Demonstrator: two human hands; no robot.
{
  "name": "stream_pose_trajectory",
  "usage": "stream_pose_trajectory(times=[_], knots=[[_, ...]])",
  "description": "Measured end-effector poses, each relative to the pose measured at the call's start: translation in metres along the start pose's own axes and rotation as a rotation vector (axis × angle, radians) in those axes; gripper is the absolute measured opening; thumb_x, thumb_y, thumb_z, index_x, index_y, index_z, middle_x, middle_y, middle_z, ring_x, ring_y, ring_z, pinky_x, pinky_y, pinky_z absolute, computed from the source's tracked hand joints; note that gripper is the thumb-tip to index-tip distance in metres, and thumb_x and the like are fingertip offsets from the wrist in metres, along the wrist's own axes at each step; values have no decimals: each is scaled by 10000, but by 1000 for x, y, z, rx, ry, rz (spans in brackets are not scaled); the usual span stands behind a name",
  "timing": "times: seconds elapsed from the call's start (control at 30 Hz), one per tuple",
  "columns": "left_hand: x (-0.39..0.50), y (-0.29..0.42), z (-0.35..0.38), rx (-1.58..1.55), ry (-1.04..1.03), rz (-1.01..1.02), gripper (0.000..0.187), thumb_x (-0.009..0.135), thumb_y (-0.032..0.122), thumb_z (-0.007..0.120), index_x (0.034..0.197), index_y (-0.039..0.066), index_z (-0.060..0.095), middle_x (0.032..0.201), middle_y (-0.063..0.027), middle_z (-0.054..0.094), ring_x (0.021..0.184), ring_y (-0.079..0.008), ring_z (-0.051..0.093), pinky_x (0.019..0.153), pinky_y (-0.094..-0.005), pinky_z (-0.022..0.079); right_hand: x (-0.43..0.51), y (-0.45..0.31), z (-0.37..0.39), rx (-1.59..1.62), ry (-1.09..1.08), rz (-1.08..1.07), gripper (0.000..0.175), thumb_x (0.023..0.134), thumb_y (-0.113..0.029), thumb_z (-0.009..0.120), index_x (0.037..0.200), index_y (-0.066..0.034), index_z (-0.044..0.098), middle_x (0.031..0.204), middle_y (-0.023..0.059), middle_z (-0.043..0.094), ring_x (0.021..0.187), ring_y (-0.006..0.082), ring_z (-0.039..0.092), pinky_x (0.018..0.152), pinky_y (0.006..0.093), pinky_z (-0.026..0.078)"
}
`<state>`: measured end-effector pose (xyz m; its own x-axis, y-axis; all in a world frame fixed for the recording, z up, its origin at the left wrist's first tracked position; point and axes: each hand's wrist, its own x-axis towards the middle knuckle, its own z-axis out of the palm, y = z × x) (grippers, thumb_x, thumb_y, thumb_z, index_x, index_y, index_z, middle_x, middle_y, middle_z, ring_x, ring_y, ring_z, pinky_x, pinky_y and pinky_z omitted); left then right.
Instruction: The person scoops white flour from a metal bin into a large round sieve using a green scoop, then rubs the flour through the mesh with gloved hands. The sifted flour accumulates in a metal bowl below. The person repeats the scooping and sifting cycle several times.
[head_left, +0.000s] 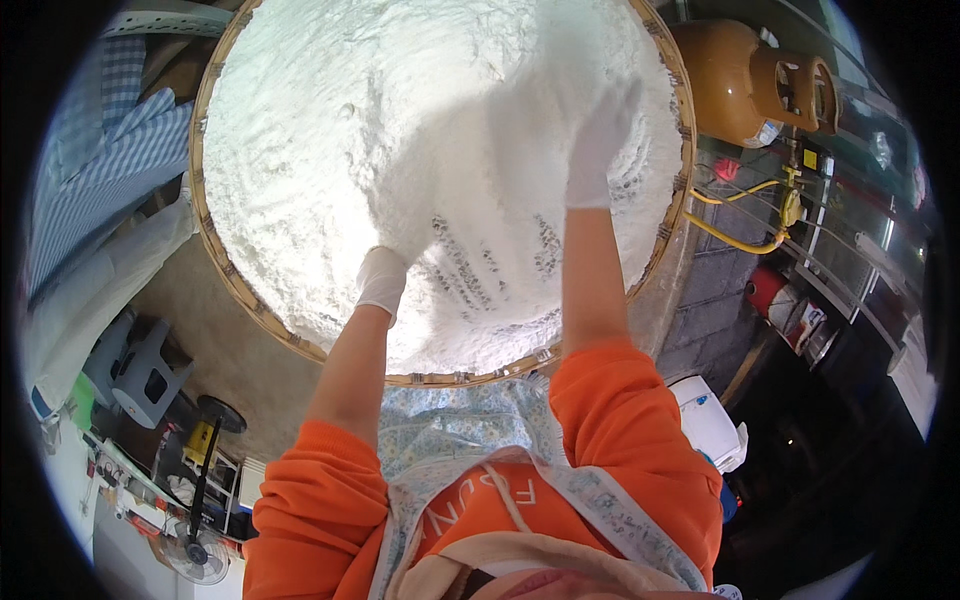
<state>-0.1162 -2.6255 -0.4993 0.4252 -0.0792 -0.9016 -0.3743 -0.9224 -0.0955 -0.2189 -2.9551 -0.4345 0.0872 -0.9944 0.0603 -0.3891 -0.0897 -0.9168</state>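
Note:
A large round bamboo tray (202, 180) lies before me, spread with fine white powder (300, 135). My left hand (381, 276), in a white glove, reaches into the powder near the tray's front; its fingers are hidden there. Farther to the right, my right hand (598, 154), also gloved in white, stretches over the powder with its fingers extended and somewhat blurred. No object shows in it. Between the hands, streaks of dark woven base (457, 266) show through where the layer is thin.
An orange gas cylinder (716, 82) with a yellow hose (739, 232) stands close by the tray's right rim. Checked cloth (124, 157) hangs along the left. Grey plastic stools (150, 375) and a pedestal fan (196, 553) are at lower left, a white container (705, 420) at right.

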Motion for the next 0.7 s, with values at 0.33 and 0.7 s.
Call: stream_pose_trajectory(times=[0.33,0.7], knots=[[-1,4,-1,109,-75,-46,272,867,206,591,1080,61,681,1155,-162,650,1073,-314,628,859,-369,516,49,91,8,-1589,-530,-317,648,827,-492,560,1333,-93,493,1385,176,452,1298,345,402,1079,533,281],[5,-7,6,47,24,21,289,861,248,589,1048,49,684,1100,-186,657,1042,-335,631,840,-388,516,111,43,-39,-999,-527,-555,427,917,-256,526,1305,-81,501,1344,166,493,1300,338,400,1070,420,329]])
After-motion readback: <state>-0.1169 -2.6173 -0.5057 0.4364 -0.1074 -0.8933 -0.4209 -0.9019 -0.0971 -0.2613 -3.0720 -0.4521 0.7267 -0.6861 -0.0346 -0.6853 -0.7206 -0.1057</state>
